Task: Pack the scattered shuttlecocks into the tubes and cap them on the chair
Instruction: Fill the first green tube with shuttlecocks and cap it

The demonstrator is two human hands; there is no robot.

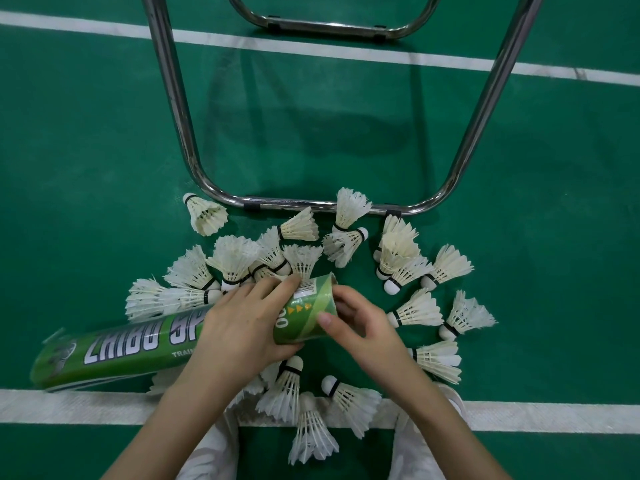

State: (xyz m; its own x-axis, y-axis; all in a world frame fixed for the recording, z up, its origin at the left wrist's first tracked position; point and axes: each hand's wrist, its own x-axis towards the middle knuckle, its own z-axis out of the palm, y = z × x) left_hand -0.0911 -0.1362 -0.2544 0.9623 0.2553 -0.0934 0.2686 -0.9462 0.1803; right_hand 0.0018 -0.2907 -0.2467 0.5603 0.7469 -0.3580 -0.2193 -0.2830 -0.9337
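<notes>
**courtside_dan:** So where's this at? Looks like barely started to me.

**netpost_99:** Pretty much. The green tube (145, 344) is lying on its side on the court floor (86, 161), and the left hand (242, 327) is wrapped over it near the open end, fingers curled round the cardboard. The right hand (360, 327) is at the mouth, thumb on the rim, fingers tucked in toward the opening. Can't tell if it's got a shuttle in there or is just steadying the lip.

**courtside_dan:** And the shuttlecocks (235, 258)?

**netpost_99:** All over the floor around the hands, some just beside the chair frame (180, 133), a few down by the white line (69, 407). Nothing is up on the chair, and I don't see a cap anywhere.

**courtside_dan:** So next up?

**netpost_99:** I'd guess grab the nearest one and feed it cork-first so the feathers nest. Left hand needs to keep that tube from rolling.
</notes>
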